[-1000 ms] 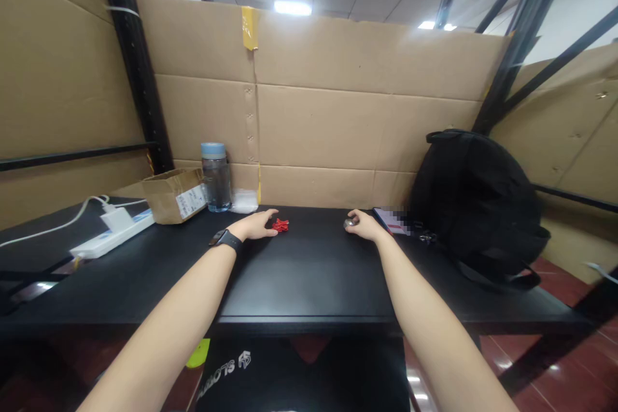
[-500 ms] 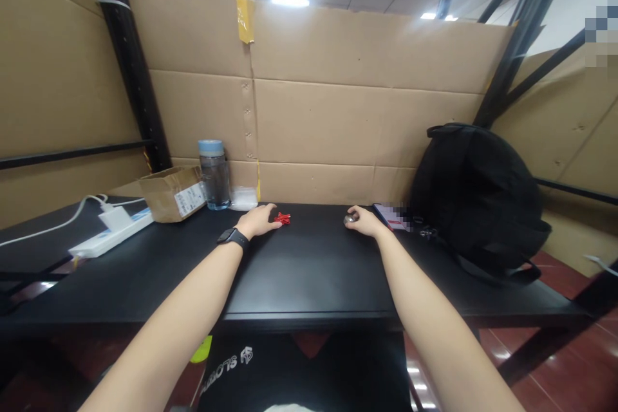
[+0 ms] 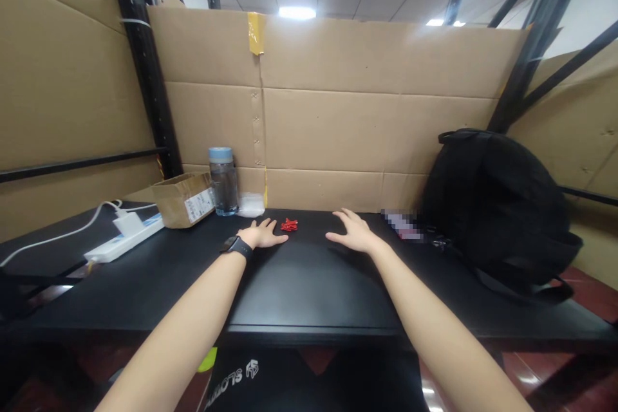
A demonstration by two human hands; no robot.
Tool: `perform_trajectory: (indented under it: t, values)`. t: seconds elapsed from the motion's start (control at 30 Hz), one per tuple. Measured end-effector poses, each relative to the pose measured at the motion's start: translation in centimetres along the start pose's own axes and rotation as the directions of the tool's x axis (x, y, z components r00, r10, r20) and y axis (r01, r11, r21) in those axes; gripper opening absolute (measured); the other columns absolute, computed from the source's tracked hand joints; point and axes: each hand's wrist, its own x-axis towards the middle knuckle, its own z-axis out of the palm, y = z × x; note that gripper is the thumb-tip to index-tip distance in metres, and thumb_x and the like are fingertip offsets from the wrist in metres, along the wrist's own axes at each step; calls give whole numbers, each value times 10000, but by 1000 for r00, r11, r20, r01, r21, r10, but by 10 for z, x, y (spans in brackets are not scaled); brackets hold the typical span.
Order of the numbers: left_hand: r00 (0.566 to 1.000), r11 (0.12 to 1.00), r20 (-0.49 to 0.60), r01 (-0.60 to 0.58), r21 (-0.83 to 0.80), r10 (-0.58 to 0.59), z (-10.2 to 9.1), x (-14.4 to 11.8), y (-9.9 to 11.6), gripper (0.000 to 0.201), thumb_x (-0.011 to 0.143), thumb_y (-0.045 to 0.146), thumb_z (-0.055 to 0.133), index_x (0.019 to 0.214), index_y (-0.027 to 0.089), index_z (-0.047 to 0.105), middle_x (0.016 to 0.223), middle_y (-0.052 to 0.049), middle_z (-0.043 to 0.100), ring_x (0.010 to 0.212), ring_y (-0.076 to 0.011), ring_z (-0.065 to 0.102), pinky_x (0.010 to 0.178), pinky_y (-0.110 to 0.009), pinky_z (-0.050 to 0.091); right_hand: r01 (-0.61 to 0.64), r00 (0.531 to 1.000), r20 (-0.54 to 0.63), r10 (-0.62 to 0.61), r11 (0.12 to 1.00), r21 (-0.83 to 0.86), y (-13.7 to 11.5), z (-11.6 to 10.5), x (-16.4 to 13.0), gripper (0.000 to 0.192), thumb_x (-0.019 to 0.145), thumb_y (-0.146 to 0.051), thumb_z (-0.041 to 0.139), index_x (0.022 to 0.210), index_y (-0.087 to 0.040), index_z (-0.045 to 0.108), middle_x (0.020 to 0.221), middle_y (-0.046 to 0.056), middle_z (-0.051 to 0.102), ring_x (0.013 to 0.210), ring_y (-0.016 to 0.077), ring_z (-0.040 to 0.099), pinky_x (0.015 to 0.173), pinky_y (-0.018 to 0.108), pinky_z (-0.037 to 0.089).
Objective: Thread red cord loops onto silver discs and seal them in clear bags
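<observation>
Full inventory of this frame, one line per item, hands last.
small red pieces: one cluster, red, table centre-back, beside left fingertips
clear plastic water bottle: 1, blue lid, back left
open cardboard box: 1, brown, left of bottle
white power strip: 1, white, far left
clear plastic bag: 1, right of bottle
black backpack: 1, right
black table: 1
cardboard wall panels: brown, behind table
black wristwatch: 1, left wrist
left hand: open, flat on table
right hand: open, flat on table

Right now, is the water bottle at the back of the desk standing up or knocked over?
Standing up. The water bottle rests on its base on the black desk, blue cap on top, beside the cardboard box.
</observation>
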Motion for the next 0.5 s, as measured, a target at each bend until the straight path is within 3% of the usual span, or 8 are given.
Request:
perform_trajectory:
  t: [0.1,0.2,0.5]
  values:
    - [986,995,131,98,30,-101,-4,-8,8,1085,642,945,465,1547,351,404,1669,-76,231,1494,-539,150,1112,-739,243,-38,980,195,39,999,-13,-25,11,-2,965,808,-871,428,1598,-339,271,1713,72,83,1560,405,38,1195,653,95]
    - [958,985,232,162,55,-170,-9,-15,18,1094,654,968,397,1589,418,254,1691,16,56,1507,-535,-15,1092,-824,136,-2,949,315,9,1000,-24,-35,21,-4,968,805,-901,353,1609,-382,203,1716,20,32,1563,393,-14,1196,665,36]
    - [961,988,233,150,26,-152,-11,-15,20,1127,630,986,406,1584,395,292,1690,-32,74,1496,-553,9,1096,-821,141,29,936,352,-7,998,-56,-36,29,-6,913,844,-883,232,1611,-393,168,1711,2,56,1566,377,-2,1201,663,15]
